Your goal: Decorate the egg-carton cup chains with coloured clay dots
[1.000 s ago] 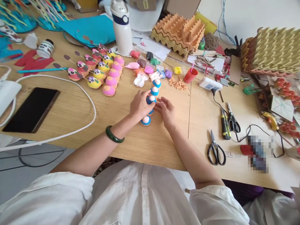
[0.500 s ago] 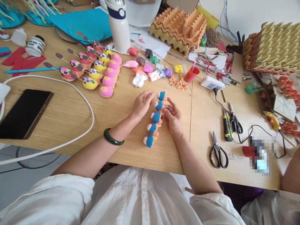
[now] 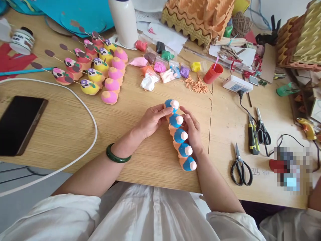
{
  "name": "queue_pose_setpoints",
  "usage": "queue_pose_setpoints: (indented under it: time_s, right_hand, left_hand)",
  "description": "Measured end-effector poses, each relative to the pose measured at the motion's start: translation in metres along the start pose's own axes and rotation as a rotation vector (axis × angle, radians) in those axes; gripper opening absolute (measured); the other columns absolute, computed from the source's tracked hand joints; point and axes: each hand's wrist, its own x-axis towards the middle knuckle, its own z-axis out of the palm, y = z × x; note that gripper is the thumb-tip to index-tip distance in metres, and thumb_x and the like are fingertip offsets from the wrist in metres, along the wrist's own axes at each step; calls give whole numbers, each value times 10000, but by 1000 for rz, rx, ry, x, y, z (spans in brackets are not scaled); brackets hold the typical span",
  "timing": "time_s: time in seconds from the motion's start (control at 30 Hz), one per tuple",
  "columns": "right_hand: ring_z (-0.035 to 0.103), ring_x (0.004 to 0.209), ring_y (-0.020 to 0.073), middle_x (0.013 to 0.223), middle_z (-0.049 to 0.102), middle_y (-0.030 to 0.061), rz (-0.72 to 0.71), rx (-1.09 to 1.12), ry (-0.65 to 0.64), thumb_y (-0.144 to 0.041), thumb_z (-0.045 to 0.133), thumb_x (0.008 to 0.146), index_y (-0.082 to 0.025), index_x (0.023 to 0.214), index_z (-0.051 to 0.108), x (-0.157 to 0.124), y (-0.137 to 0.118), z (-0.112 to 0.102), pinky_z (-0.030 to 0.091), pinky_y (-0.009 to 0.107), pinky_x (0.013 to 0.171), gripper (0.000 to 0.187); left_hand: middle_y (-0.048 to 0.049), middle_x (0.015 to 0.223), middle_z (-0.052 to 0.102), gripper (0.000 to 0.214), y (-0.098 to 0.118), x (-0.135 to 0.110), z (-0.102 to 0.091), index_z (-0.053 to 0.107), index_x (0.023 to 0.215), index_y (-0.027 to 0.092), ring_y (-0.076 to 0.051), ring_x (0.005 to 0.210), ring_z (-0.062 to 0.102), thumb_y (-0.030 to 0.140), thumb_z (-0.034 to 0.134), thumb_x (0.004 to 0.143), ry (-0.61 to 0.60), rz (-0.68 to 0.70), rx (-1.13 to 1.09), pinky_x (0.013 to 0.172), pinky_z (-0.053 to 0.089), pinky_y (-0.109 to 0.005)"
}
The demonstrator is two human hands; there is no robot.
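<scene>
A strip of orange egg carton point(image 3: 175, 131) lies slanted across the space between my hands. Its several cups are coated in blue clay, each with a pale pink lump on it. My left hand point(image 3: 154, 119) pinches the strip's far end, thumb on top of the first blue cup and fingers underneath. Close along the strip's right side, my right hand point(image 3: 193, 130) has its thumb and forefinger apart; its other fingertips are partly hidden behind the cups, so contact is unclear. A dark green bangle point(image 3: 118, 154) circles my left wrist.
Finished pink, yellow and red carton strips point(image 3: 112, 83) stand at the left. Clay packets point(image 3: 149, 80), an orange cup point(image 3: 213, 73) and shavings point(image 3: 197, 84) lie beyond my hands. Scissors point(image 3: 241, 167), a cutter point(image 3: 253, 137) and a power strip point(image 3: 237, 84) are rightward; a phone point(image 3: 21, 124) lies left.
My left hand has closed on the strip's far end. The strip has turned, its near end swinging right and pink lumps now facing right. My right hand's grip has loosened.
</scene>
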Motion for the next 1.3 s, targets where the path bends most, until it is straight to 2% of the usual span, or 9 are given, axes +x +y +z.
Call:
queue_pose_setpoints:
  time_s: [0.13, 0.23, 0.37, 0.53, 0.73, 0.87, 1.0, 1.2, 1.3]
  right_hand:
    - [711, 730, 201, 823, 746, 2, 34, 69, -70, -786, 784, 858, -307, 1042, 841, 5, 5, -3, 641, 351, 626, 516]
    - [663, 720, 165, 795, 724, -15, -16, 79, -68, -733, 862, 828, -291, 879, 817, 6, 9, -2, 612, 316, 666, 448]
    - [621, 718, 152, 792, 709, -37, -40, 110, -28, -641, 941, 784, -317, 854, 815, 1, 7, 3, 573, 306, 704, 354]
    - [671, 843, 206, 883, 747, 5, 6, 113, -59, -702, 899, 766, -309, 835, 795, -2, 1, 6, 594, 356, 779, 412]
    - [547, 731, 157, 743, 614, -21, 26, 125, -160, -656, 954, 731, -252, 676, 698, -3, -4, 4, 512, 319, 728, 482]
    - [529, 764, 163, 766, 603, -13, 0, 93, -221, -656, 946, 758, -252, 658, 710, -4, -6, 4, 503, 326, 765, 478]
    - [463, 709, 154, 719, 509, -17, 34, 97, -199, -712, 918, 764, -236, 579, 604, -4, -5, 4, 454, 314, 669, 600]
    - [452, 677, 135, 714, 505, -27, 97, 72, -242, -664, 907, 817, -235, 617, 641, -6, -1, 4, 428, 295, 629, 543]
    - [462, 659, 130, 705, 521, -31, 101, 90, -213, -635, 928, 803, -238, 618, 639, -6, -1, 4, 442, 296, 627, 525]
  left_hand:
    - [26, 706, 641, 549, 2, -5, 2, 653, 705, 199, -132, 670, 576, 588, 1031, 618, -81, -83, -21, 696, 509, -312]
    - [7, 727, 674, 512, 3, -8, 1, 696, 766, 202, -164, 681, 621, 602, 1001, 668, -154, -125, 9, 701, 510, -340]
    - [-25, 795, 746, 533, 3, -8, 3, 725, 829, 217, -211, 758, 697, 695, 935, 721, -164, -143, -80, 717, 529, -352]
    - [-21, 774, 767, 551, 4, -8, 5, 734, 780, 212, -184, 680, 664, 655, 1020, 619, -152, -239, -147, 647, 534, -316]
    - [-5, 733, 755, 478, 3, -8, 1, 743, 773, 169, -138, 658, 686, 617, 899, 835, -211, -304, -254, 680, 553, -275]
    - [5, 719, 751, 449, 2, -8, -2, 714, 683, 174, -140, 704, 701, 530, 975, 771, -236, -298, -226, 746, 565, -278]
    - [-2, 710, 739, 441, 4, -9, -1, 732, 680, 177, -141, 678, 660, 534, 985, 724, -226, -303, -225, 695, 536, -276]
    - [-10, 625, 672, 416, 6, -9, 1, 660, 579, 178, -141, 615, 587, 438, 971, 674, -209, -326, -141, 617, 473, -285]
    - [-18, 653, 695, 417, 6, -9, 2, 691, 621, 167, -146, 634, 621, 464, 976, 687, -198, -340, -158, 625, 501, -276]
